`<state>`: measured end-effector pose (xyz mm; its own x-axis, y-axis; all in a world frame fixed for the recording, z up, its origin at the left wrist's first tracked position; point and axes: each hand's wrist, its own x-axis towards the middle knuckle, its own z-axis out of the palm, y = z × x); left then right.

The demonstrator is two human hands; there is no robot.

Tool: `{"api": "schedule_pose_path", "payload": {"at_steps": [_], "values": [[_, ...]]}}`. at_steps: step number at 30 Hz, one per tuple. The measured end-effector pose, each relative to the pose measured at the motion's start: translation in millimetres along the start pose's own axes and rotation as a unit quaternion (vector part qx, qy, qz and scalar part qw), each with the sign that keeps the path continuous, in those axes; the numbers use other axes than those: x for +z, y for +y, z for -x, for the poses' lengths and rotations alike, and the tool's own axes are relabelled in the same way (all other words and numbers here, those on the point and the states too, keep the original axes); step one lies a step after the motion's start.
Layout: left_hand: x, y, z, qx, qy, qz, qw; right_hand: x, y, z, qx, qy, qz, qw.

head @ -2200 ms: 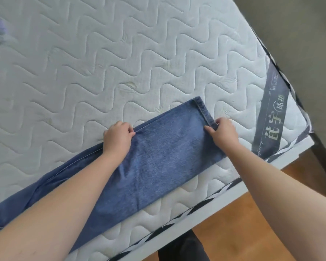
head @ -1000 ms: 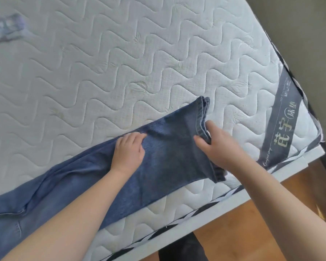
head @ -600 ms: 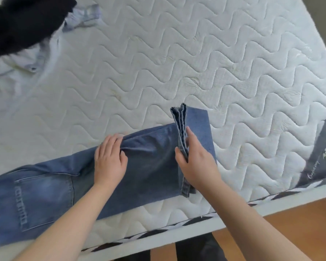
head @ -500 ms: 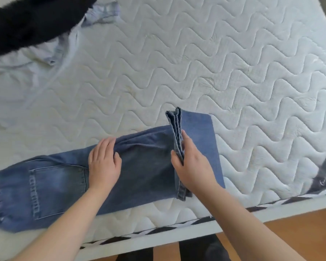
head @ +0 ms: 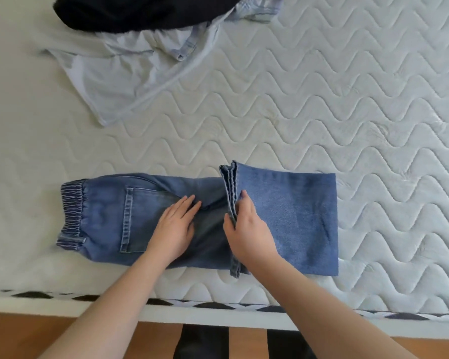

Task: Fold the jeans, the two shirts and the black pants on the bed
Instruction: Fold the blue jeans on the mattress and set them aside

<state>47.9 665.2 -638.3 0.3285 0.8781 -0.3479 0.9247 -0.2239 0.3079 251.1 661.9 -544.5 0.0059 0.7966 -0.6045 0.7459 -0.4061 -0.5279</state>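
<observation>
Jeans [head: 283, 216] lie half-folded; left hand [head: 175, 226] presses flat, right hand [head: 246, 229] pinches the hems. Beyond the jeans, shirts [head: 130, 73] and black pants [head: 140, 11] wait unfolded.

"What was the bedding like?"
"A white mattress [head: 322, 104] quilted in wavy lines, with black-and-white edging [head: 218, 304]."
"And below it?"
"A wooden floor [head: 24, 330], brown, in even daylight."

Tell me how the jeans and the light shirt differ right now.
The jeans are dark blue denim; the light shirt is thin and pale. The jeans lie flat, leg end folded back; the shirt is crumpled. The left hand and right hand are on the jeans; the shirt is untouched, partly under the black pants. Both lie on the mattress.
</observation>
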Motion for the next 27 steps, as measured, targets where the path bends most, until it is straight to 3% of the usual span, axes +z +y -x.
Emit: {"api": "schedule_pose_path", "payload": {"at_steps": [5,8,9,12,13,21,25,27], "values": [[-9.6,-8.9,-0.2,-0.017,0.002,0.142,0.99,40.6,-15.1,-15.0,0.025,0.005,0.035,0.999],[-18.8,-3.3,1.8,-0.09,0.0,0.255,0.963,55.2,-20.5,-18.4,0.031,0.005,0.04,0.999],[-22.6,1.3,2.0,-0.147,0.018,0.318,0.937,59.6,-21.7,-19.6,0.029,-0.001,0.038,0.999],[-27.2,14.9,-2.6,-0.295,0.072,0.523,0.797,70.6,-20.1,-24.9,0.025,-0.031,0.021,0.999],[-26.4,17.1,-4.5,-0.315,0.068,0.542,0.776,72.2,-17.7,-26.3,0.024,-0.037,0.011,0.999],[-14.3,28.7,-21.4,-0.315,-0.02,0.407,0.857,61.5,25.9,-30.7,-0.066,-0.091,-0.042,0.993],[-10.0,30.3,-25.3,-0.311,-0.031,0.278,0.909,37.7,30.6,-31.5,-0.025,-0.039,-0.147,0.988],[-12.0,32.2,-22.9,-0.312,-0.016,0.267,0.912,24.5,28.9,-31.6,-0.011,-0.013,-0.154,0.988]]}}
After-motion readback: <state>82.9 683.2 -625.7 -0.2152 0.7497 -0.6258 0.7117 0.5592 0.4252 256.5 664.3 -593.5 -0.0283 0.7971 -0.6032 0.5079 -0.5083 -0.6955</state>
